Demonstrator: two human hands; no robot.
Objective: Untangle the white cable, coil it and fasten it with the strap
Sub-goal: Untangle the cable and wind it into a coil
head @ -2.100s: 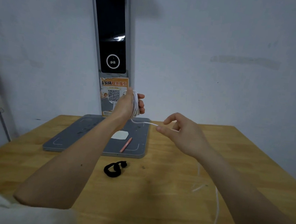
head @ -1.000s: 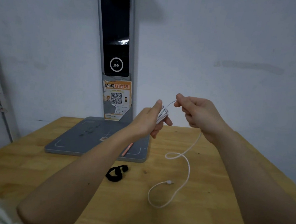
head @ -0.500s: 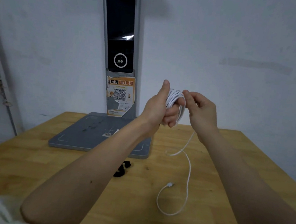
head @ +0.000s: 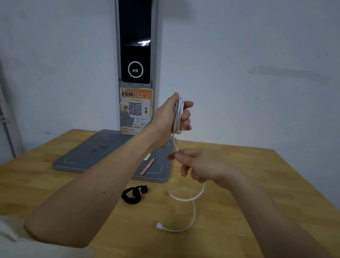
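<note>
My left hand [head: 172, 115] is raised above the table with several loops of the white cable [head: 178, 117] wound around its fingers. From the coil one strand runs down to my right hand [head: 197, 166], which pinches it just below. The loose tail curls on the wooden table [head: 264, 180] and ends in a white plug [head: 159, 225]. The black strap [head: 133, 194] lies on the table under my left forearm, untouched.
A grey flat base [head: 82, 157] with a tall pillar and dark screen [head: 136, 35] stands at the back against the wall. An orange pen [head: 147, 166] and a small white card lie on the base. A metal rack edge shows far left.
My right hand dropped from beside the coil to below it, sliding along the strand. The loose tail on the table has become shorter and shifted nearer.
</note>
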